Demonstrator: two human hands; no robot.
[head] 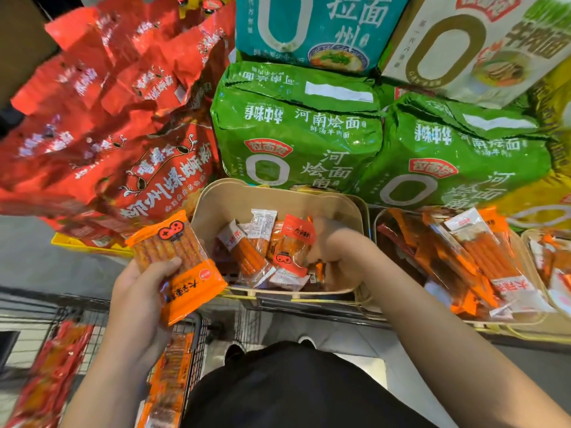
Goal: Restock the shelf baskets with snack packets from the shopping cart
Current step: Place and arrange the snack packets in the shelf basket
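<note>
Left hand: my left hand (139, 291) grips an orange snack packet (179, 267), thumb curled across its clear window, fingers behind it; the packet tilts, printed end down toward me
Right hand: my right hand (333, 245) reaches down into the beige basket (278, 196), fingers curled among the small packets there; I cannot tell whether they have hold of one
Beige basket: it sits on the shelf straight ahead of me, partly filled with a loose heap of small orange and red snack packets (265, 251), some with clear ends showing orange sticks
Held packet, place: it hovers just beside the basket's left front corner, above the gap between shelf and cart
Second basket: to the right another basket (386, 217) holds longer orange packets (475, 251), piled to its rim
Shopping cart: the black wire cart (191, 335) stands below my left arm, with more orange packets (170, 375) lying in it and red ones (52, 375) further left
Shelf above: green noodle bags (296, 125) stand behind the baskets, with a teal bag (315, 26) and a white box (475, 38) on top
Left of shelf: red crinkled bags (117, 97) lean in a stack, blurred at the far edge
</note>
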